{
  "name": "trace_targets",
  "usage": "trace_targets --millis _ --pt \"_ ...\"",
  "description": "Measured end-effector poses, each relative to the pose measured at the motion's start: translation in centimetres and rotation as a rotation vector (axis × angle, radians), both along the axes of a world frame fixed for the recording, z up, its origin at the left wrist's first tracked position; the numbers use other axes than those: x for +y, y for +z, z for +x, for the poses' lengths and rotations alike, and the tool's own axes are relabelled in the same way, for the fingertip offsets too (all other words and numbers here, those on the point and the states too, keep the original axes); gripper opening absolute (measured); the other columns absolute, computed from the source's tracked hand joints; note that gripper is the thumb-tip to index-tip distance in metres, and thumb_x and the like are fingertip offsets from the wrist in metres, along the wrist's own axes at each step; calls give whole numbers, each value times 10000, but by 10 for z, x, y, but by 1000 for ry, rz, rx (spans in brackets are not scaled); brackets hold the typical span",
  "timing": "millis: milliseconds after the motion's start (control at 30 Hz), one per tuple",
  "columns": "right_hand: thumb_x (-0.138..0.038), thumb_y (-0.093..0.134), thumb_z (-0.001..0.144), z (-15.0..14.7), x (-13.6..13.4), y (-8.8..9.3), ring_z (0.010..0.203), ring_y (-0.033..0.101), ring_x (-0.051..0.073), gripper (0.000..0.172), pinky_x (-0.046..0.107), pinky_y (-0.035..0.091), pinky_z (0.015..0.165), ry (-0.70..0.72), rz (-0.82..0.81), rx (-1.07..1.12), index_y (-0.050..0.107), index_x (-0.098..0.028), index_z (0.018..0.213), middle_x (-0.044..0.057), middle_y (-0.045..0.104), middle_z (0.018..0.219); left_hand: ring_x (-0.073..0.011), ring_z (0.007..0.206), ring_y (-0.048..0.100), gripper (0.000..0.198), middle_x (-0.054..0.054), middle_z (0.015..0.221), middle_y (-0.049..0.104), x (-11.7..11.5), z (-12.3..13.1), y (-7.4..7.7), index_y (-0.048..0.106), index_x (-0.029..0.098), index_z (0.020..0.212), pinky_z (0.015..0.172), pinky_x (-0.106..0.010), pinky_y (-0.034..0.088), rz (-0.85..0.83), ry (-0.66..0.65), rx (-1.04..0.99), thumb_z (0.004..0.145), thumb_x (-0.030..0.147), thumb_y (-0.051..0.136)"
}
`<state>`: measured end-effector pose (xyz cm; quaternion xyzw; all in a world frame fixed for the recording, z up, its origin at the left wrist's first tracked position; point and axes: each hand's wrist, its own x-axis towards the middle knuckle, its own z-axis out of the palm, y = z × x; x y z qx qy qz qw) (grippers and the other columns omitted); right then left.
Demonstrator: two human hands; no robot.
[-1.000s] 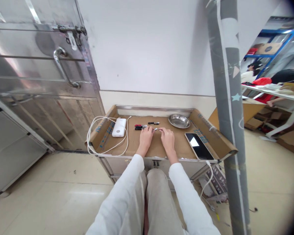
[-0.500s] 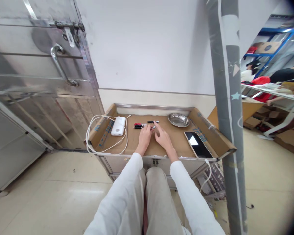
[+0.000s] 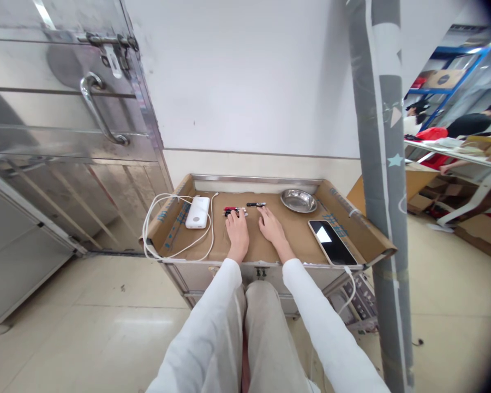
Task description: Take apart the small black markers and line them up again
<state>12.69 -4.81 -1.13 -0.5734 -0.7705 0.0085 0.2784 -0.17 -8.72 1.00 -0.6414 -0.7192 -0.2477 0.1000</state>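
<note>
Red and black slim pens [image 3: 231, 208] lie crosswise, silvery ends rightward, by my left hand [image 3: 238, 230], grip unclear, now parted from my spread right hand [image 3: 271, 226].

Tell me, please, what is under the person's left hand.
Brown cardboard shows around the left hand, whose fingertips overlap the red and black pen-like items; whatever lies beneath the palm is covered.

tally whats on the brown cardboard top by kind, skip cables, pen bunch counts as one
white power bank: 1
phone: 1
metal dish: 1
black pen lying apart, near the right hand: 1
pen bunch at the left hand: 1 (partly covered, pens inside not countable)
total: 5
</note>
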Motion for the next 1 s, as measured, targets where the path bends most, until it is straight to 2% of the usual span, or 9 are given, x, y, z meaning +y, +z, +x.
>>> trace_targets --millis 100,267,567,700,833,900,1000 --pt "-174 334 895 -3 7 0 1354 317 206 475 380 316 1088 -21 -1 -29 436 -179 1360 104 391 1441 -242 996 535 319 -174 1084 544 2 1 -3 514 103 1110 849 -369 443 -14 31 6 908 80 268" --pt "-215 328 917 -5 13 0 1381 245 239 446 419 296 1083 -47 8 -53 466 -226 1341 100 346 1468 -225 1007 536 301 -189 1102 526 6 1 -6 493 60 1100 877 -343 441 -29 -19 11 886 46 282" --pt "-222 343 913 -5 13 2 1380 239 264 453 424 282 1081 -77 -5 -46 453 -215 1353 127 330 1468 -256 1019 526 281 -206 1129 504 5 3 -10 472 43 1109 874 -363 443 21 -38 -9 874 106 332" --pt "-205 362 899 -5 15 1 1349 297 240 419 410 308 1065 -65 22 -33 523 -212 1286 114 388 1430 -268 1033 529 317 -235 1182 493 3 5 -10 459 36 1147 881 -390 439 34 -66 -20 871 113 323" --pt "-136 357 868 -3 17 0 1201 451 207 380 349 366 1006 -38 84 -9 609 -184 1149 116 525 1273 -279 1095 510 343 -239 1266 468 6 9 -10 464 57 1181 902 -403 425 40 -203 41 876 113 319" --pt "-119 347 859 -2 18 1 1118 494 204 392 334 388 966 -56 100 5 594 -171 1158 114 559 1205 -274 1111 501 341 -220 1259 485 9 11 -11 473 67 1182 916 -396 418 41 -241 79 882 116 319" --pt "-128 353 856 -1 19 1 1108 488 222 418 348 397 930 -100 85 3 546 -168 1224 116 541 1239 -279 1113 493 319 -204 1212 516 16 15 -11 498 71 1152 920 -401 415 37 -236 102 897 130 315"
